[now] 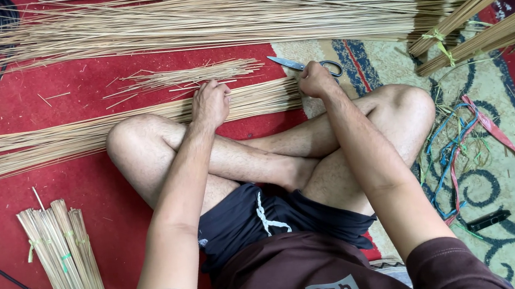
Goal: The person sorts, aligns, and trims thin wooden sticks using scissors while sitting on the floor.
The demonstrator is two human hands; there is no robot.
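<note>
Many thin, pale sticks [78, 136] lay in a long flat bundle on the red carpet [93, 187], just in front of the person's crossed legs. The bundle ran from the far left of the scene to about the middle. The left hand [210, 103] rested on top of this bundle, fingers curled down over the sticks in a closed grip. The right hand [316, 81] was at the right end of the bundle, closed like a fist at the stick tips, and it touched or nearly touched the scissors [303, 66] lying just beyond it. I could not tell if this hand really held the scissors or only the stick ends.

The sticks looked very light, dry and stiff, but each one was thin, so a single stick probably snapped easily when bent. Together they seemed springy and loose, and they likely slid against each other and spread out. I judged that the best place to hold was around the whole bundle near its end, pressing it together, not at one stick.

A small loose heap of short pieces [189, 75] lay a little farther away. A much bigger heap of long sticks [224, 11] lay at the far side. A tied bundle [66, 266] stood near on the left, and coloured strings [461, 142] lay on the right.
</note>
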